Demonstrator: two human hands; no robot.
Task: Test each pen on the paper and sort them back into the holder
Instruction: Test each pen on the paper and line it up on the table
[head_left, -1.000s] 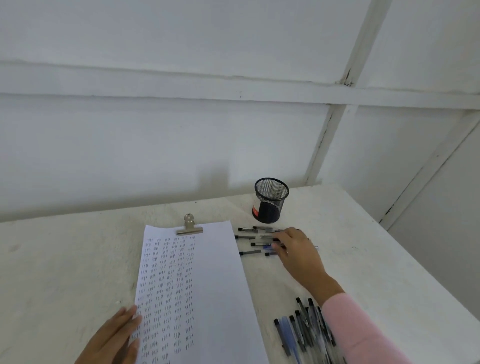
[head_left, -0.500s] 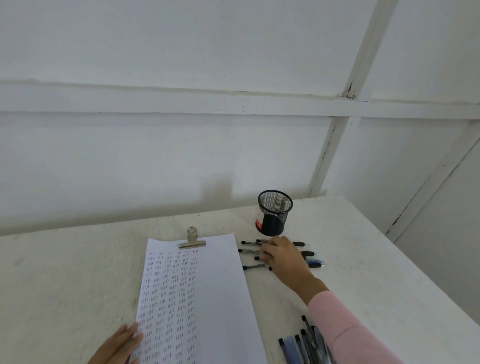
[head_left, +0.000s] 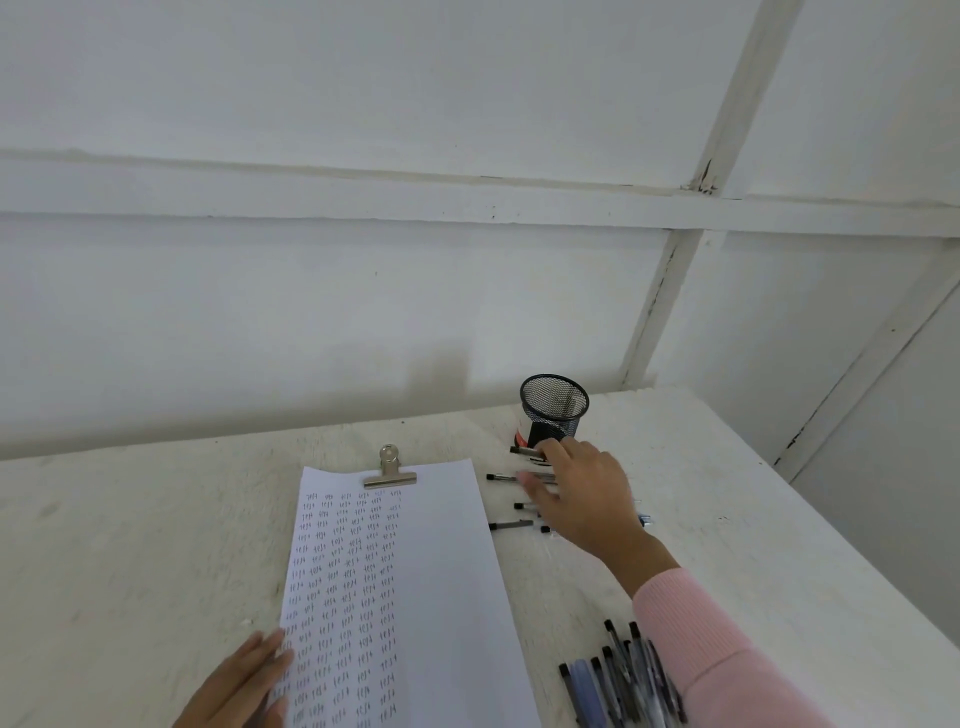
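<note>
A white sheet of paper (head_left: 441, 571), its left half covered in rows of small pen marks, lies under a metal clip (head_left: 389, 470). The black mesh pen holder (head_left: 553, 410) stands at the back right of the paper. Several pens (head_left: 511, 525) lie in a row between the paper and the holder. My right hand (head_left: 587, 499) reaches over this row with its fingers spread, and the fingertips touch the pens nearest the holder. It hides the pens' right ends. My left hand (head_left: 244, 686) lies flat on the paper's lower left edge.
A second heap of several dark and blue pens (head_left: 613, 680) lies at the lower right, beside my pink sleeve (head_left: 711, 649). The white table (head_left: 130, 545) meets a white panelled wall at the back, and its right edge runs diagonally past the holder.
My right hand has slid from the middle of the pen row toward the holder, with its fingers spreading. The view has tilted up slightly. My left hand stays on the paper.
</note>
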